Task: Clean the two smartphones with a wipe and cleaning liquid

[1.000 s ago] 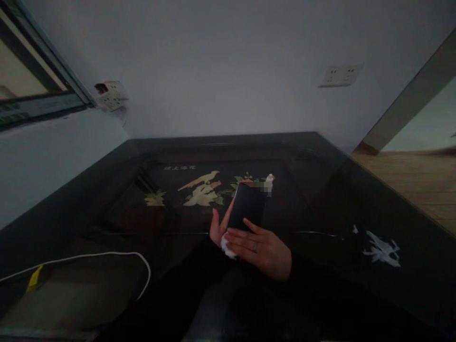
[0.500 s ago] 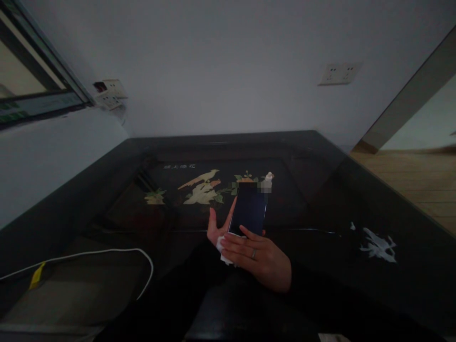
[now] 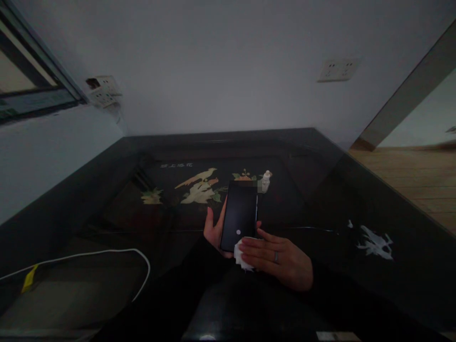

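Note:
A dark-screened smartphone (image 3: 241, 209) rests tilted in my left hand (image 3: 212, 232), whose thumb sticks up on its left side while the other fingers lie behind it. My right hand (image 3: 285, 259), with a ring on one finger, presses a folded white tissue (image 3: 242, 256) against the phone's lower right corner. A small round icon glows near the bottom of the screen. Beyond the phone's top right corner a small white bottle (image 3: 266, 180) stands on the dark glossy table (image 3: 306, 199), partly covered by a blurred patch.
Crumpled, torn white tissue (image 3: 375, 243) lies on the table at the right. At the left, a white cable (image 3: 107, 250) with a yellow tag (image 3: 30, 279) curves over the surface. Wall sockets (image 3: 338, 70) sit above the table's far side. A bird-and-flower picture (image 3: 199, 187) decorates the tabletop.
My right hand and the tissue have slid right, from the phone's lower left corner to its lower right. The phone has shifted slightly left and stands straighter, and an icon now shows on its screen.

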Demonstrator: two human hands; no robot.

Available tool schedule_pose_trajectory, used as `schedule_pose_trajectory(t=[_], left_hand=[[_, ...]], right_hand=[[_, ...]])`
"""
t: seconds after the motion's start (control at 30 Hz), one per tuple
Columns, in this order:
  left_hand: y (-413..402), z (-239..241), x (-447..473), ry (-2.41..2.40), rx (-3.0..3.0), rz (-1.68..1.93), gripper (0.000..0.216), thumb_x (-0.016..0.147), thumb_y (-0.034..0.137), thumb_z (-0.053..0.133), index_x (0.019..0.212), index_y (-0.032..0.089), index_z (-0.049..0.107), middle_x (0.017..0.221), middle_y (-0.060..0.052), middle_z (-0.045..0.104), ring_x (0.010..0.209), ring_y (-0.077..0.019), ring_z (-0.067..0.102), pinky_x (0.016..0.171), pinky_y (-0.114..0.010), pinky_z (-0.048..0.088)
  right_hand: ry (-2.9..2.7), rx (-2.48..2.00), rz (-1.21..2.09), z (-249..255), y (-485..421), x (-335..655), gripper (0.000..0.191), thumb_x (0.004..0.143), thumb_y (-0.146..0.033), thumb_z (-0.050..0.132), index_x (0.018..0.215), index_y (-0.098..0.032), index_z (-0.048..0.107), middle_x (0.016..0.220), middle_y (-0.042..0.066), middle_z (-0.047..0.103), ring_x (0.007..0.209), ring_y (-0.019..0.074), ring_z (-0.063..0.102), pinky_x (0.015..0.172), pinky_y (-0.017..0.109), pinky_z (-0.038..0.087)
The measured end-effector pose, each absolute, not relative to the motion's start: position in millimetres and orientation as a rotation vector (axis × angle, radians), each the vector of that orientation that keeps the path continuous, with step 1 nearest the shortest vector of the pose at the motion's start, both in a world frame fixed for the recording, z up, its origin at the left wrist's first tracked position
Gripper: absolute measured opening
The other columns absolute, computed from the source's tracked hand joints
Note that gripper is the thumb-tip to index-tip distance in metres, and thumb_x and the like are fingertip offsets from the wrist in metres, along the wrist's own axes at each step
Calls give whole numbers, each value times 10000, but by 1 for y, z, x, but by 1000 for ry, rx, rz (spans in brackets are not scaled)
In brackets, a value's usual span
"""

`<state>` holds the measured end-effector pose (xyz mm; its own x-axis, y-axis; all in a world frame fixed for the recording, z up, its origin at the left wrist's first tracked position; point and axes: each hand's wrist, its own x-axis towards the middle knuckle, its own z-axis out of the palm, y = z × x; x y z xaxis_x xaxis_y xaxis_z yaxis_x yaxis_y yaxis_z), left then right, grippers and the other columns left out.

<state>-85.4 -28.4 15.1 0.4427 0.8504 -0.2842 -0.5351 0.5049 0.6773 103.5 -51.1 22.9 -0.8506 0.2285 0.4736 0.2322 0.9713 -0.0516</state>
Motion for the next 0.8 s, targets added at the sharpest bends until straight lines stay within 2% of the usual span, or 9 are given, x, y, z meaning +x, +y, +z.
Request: schedule_pose_trajectory(t=[0.13,0.3,0.4,0.53,0.63,0.73,0.8], left_hand=[[-32,11,-78,635,577,1015,795,683,770,185,1366,374,88,1315,-79,431,977,-302,532,766,-507,394],[-41,12,-75,408,553,924,797,678,741,333,1323,469,-47,1352,-85,368,945,-332,564,704,-579,403],[-39,15,-77,474,563,1024,802,694,743,284,1354,403,-21,1368,-94,349,1018,-328,529,778,-548,396],[-32,14,-76,705,629,1107,812,708,751,173,1382,316,47,1353,-84,384,1120,-305,455,870,-497,370],[-35,11,-71,655,615,1072,835,688,766,196,1379,328,28,1343,-101,392,1063,-333,494,803,-534,395],[-40,10,-69,485,566,971,825,679,752,293,1349,414,-49,1344,-99,384,971,-362,548,678,-565,430],[-40,8,-70,461,537,979,820,684,737,323,1359,405,-2,1345,-94,387,987,-348,543,702,-539,445]], right_hand=[[-2575,-393,-41,34,-28,113,333,893,-116,361,1204,-144,477,1230,70,535,1255,148,329,1047,421,281],[-2309,-683,-71,51,3,115,412,872,-34,271,1190,-170,495,1226,84,537,1222,148,388,1049,473,241],[-2343,-620,-22,43,-21,101,342,879,-65,324,1143,-145,527,1207,79,554,1228,149,382,1058,455,237],[-2473,-408,14,30,-53,90,266,891,-119,375,1088,-131,553,1163,43,590,1215,127,398,1061,370,267],[-2435,-509,-19,38,-34,103,306,887,-95,351,1140,-142,519,1200,58,562,1214,132,401,1064,417,243],[-2296,-702,-70,46,-7,110,403,867,-20,278,1175,-165,494,1229,72,536,1229,137,380,1061,477,212],[-2279,-720,-71,44,-8,102,385,874,-42,285,1169,-161,501,1238,76,528,1232,142,378,1063,473,212]])
